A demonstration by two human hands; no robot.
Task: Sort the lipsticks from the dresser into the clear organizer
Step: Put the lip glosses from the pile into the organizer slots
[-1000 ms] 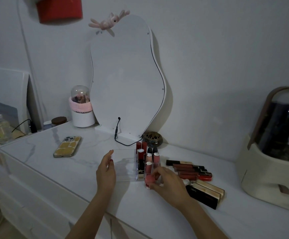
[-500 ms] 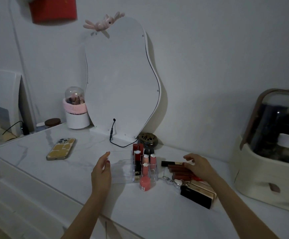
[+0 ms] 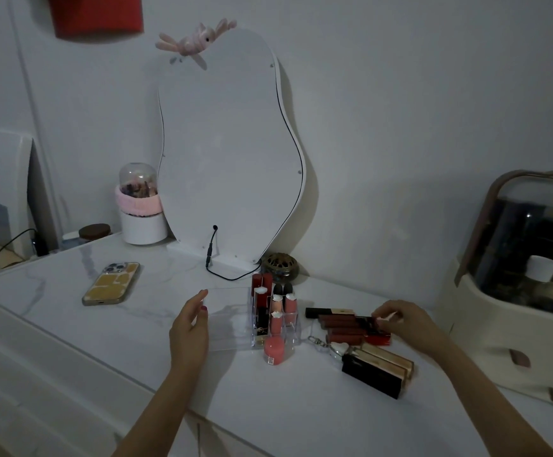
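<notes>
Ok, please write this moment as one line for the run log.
left hand: steadies clear organizer | right hand: fingertips at lying lipsticks | grasp: cannot tell | dresser: lipsticks remain

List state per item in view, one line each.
clear organizer: upright, right slots hold lipsticks, left part bare
lipsticks on dresser: lying flat in a cluster
left hand: open, at the organizer's left side
right hand: fingers curled over the lying lipsticks
phone: face down
</notes>
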